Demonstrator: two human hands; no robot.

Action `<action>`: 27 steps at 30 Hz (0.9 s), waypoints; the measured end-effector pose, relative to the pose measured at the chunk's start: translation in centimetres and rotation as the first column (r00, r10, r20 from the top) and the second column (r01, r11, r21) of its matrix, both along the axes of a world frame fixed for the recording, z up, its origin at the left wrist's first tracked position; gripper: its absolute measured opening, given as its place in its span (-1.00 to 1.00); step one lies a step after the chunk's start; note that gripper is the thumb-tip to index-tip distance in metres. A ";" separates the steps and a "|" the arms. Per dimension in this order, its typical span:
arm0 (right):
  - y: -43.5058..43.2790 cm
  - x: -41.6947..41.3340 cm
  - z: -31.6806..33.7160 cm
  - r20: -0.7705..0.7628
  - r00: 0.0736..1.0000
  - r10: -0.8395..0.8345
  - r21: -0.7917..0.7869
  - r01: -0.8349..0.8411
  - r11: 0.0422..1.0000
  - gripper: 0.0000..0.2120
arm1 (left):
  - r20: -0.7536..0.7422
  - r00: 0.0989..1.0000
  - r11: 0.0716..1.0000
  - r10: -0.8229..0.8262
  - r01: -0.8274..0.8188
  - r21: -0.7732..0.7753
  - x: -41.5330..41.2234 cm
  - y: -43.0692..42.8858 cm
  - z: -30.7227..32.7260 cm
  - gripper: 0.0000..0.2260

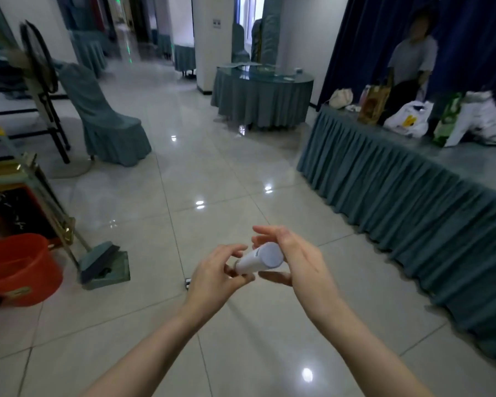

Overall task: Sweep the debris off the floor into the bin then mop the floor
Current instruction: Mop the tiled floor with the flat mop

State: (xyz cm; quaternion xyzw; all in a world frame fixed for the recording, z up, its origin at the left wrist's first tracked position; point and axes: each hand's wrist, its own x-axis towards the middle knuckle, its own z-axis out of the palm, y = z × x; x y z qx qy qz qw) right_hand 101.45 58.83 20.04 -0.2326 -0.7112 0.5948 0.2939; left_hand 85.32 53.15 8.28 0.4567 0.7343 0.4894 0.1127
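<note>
Head view: sweeping not yet begun, by my judgement. Left hand [215, 277] pinches the narrow end of a white tube [262, 257]. Right hand [292, 259] wraps loosely round its wide end, fingers half spread. Broom [98, 256], with a teal head and dark bristles, sits in the dustpan [109, 275] at left beside a red bucket [17, 270], untouched. Next move calls for freeing both hands and reaching left for the broom.
</note>
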 end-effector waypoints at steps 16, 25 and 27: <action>12.2 -20.0 7.2 -0.204 0.962 -0.181 0.743 0.272 0.611 -0.47 | -0.258 0.965 0.990 0.054 -0.018 0.140 -17.8 13.3 6.5 -0.70; 21.9 -31.4 8.0 -0.272 0.938 -0.217 0.674 0.346 0.652 -0.22 | -0.138 0.990 0.983 0.019 0.006 0.182 -26.1 22.6 5.0 -0.62; 24.7 -33.8 7.6 -0.288 0.934 -0.211 0.663 0.353 0.660 -0.14 | -0.122 0.992 0.981 0.025 -0.001 0.195 -27.8 24.8 4.4 -0.53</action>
